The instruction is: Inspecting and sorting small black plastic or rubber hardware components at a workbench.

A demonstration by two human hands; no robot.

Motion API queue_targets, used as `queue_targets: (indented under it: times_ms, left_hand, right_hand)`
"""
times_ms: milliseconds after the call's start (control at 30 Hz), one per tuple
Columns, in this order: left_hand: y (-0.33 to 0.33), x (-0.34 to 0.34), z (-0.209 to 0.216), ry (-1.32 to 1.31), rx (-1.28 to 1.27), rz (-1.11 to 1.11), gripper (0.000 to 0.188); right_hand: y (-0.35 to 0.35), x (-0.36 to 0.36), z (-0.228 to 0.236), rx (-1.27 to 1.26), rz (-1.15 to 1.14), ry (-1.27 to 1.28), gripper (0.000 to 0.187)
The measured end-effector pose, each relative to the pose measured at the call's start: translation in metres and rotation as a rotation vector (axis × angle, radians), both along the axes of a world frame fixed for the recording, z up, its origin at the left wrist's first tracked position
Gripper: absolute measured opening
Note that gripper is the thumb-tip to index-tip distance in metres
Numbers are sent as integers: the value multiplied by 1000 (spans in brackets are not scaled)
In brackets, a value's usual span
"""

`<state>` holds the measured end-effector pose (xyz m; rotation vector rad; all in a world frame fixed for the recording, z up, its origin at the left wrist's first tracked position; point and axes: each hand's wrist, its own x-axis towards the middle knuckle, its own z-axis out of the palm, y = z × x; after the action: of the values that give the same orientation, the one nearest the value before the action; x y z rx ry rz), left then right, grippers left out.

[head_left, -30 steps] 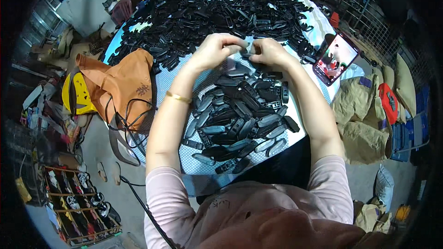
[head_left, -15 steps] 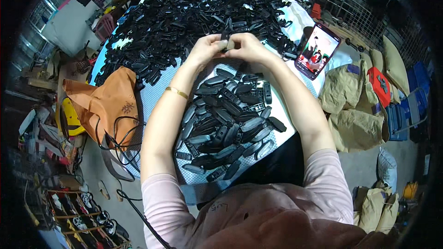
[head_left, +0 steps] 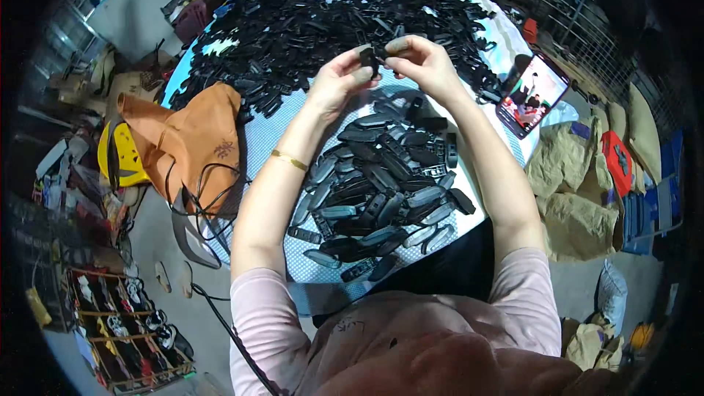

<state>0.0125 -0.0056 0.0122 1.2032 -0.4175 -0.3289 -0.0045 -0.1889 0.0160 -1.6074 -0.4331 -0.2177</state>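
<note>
Above the middle of the table, my left hand point(head_left: 342, 82) pinches a small black plastic piece point(head_left: 369, 61) between thumb and fingers. My right hand point(head_left: 427, 67) is close by on its right, thumb and forefinger curled toward the piece. Whatever lies between those right fingertips is too small and dark to make out. Below both hands, between my forearms, lies a heap of long black and dark grey plastic pieces point(head_left: 381, 176), some with slotted frames. A much larger pile of similar black parts point(head_left: 308, 22) spreads over the far side of the table.
A phone point(head_left: 533, 95) playing a video leans at the table's right. On the left are an orange-brown cloth bag point(head_left: 202, 128), a black cable point(head_left: 192, 191) and a yellow item point(head_left: 125, 154). Brown paper sacks point(head_left: 579, 220) stand right; a shoe rack point(head_left: 125, 330) is lower left.
My hands have drawn slightly apart, with the right fingers parting from the left. The black piece now shows more plainly in my left fingers. The whole view has shifted a little.
</note>
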Motion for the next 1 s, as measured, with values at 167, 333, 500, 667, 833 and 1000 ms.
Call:
queue_targets:
  times_ms: [167, 333, 500, 667, 833, 1000]
  left_hand:
    - [8, 1, -3, -25, 26, 48, 33]
    - [5, -1, -6, -102, 71, 170, 29]
    - [0, -7, -3, -97, 87, 210, 29]
    - [2, -7, 7, -240, 89, 170, 28]
    - [11, -10, 15, -309, 152, 92, 25]
    - [9, -16, 23, -321, 151, 86, 24]
  right_hand:
    - [20, -9, -4, -127, -92, -70, 32]
    - [27, -10, -12, -299, -274, -227, 30]
    - [34, -18, -10, -468, -404, -482, 31]
    - [28, -7, -16, -303, -304, -201, 40]
    - [31, -11, -11, -189, 16, 9, 26]
    - [21, -17, 1, -361, -35, -43, 26]
